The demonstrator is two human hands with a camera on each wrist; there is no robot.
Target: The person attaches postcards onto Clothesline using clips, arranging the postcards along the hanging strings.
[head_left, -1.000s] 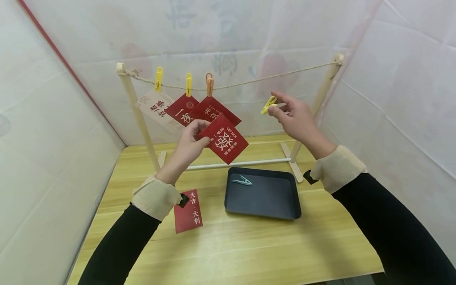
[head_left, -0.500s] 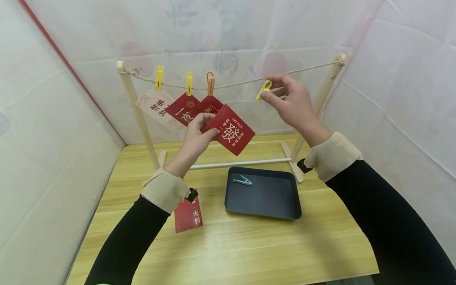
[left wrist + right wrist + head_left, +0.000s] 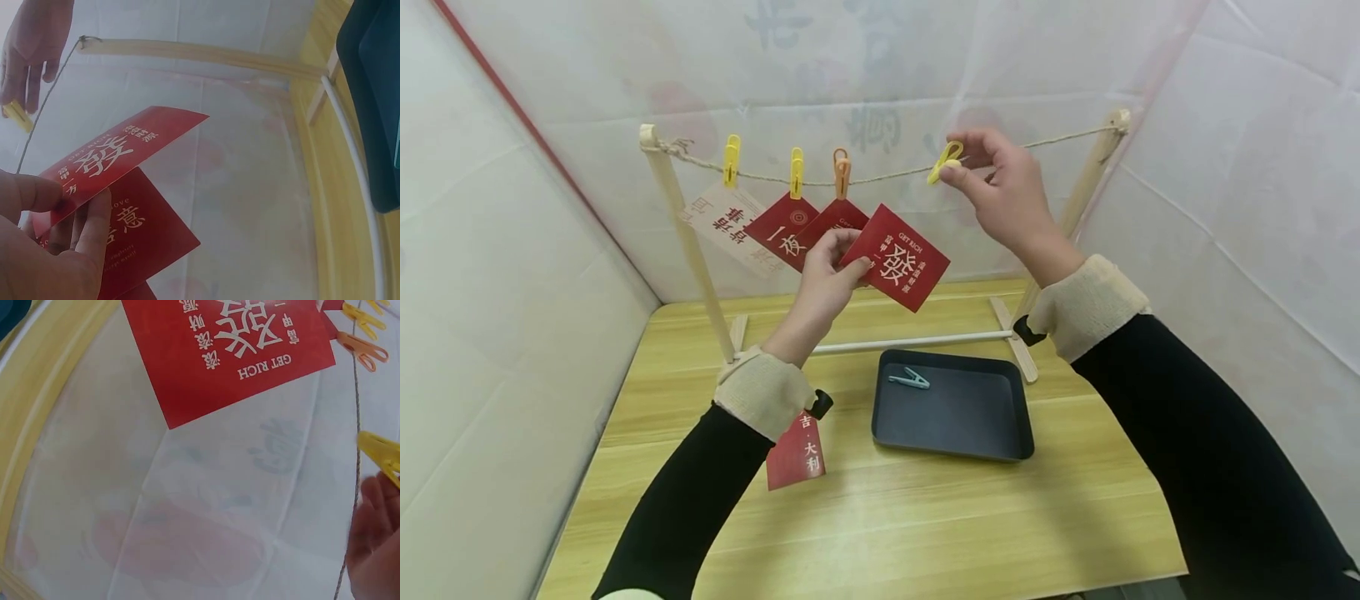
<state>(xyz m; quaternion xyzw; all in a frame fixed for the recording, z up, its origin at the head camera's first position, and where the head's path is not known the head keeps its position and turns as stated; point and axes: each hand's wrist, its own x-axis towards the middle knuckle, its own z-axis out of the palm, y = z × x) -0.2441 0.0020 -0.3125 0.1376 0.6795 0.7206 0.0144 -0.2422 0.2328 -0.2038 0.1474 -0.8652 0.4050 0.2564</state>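
My left hand point(image 3: 829, 279) pinches a red card point(image 3: 901, 260) with white lettering, thumb in front and fingers behind, just below the twine point(image 3: 895, 176). My right hand point(image 3: 1011, 187) pinches a yellow clothespin point(image 3: 946, 162) close to the twine. In the right wrist view that clothespin point(image 3: 378, 452) has its tip by the twine; whether it touches cannot be told. Left of the held card, two red cards and a pale card point(image 3: 730, 225) hang from two yellow clothespins and an orange clothespin point(image 3: 842, 175). My left hand partly covers the hanging red cards.
Wooden posts point(image 3: 688, 242) hold the twine, joined low down by a white rod point(image 3: 917, 341). In front, a dark tray point(image 3: 955, 417) holds a light-blue clothespin point(image 3: 910, 378). Another red card point(image 3: 797, 458) lies on the wooden table point(image 3: 925, 525), partly under my left forearm.
My left hand has moved the red card up and to the right. My right hand has raised the yellow clothespin up and leftward, nearer the twine.
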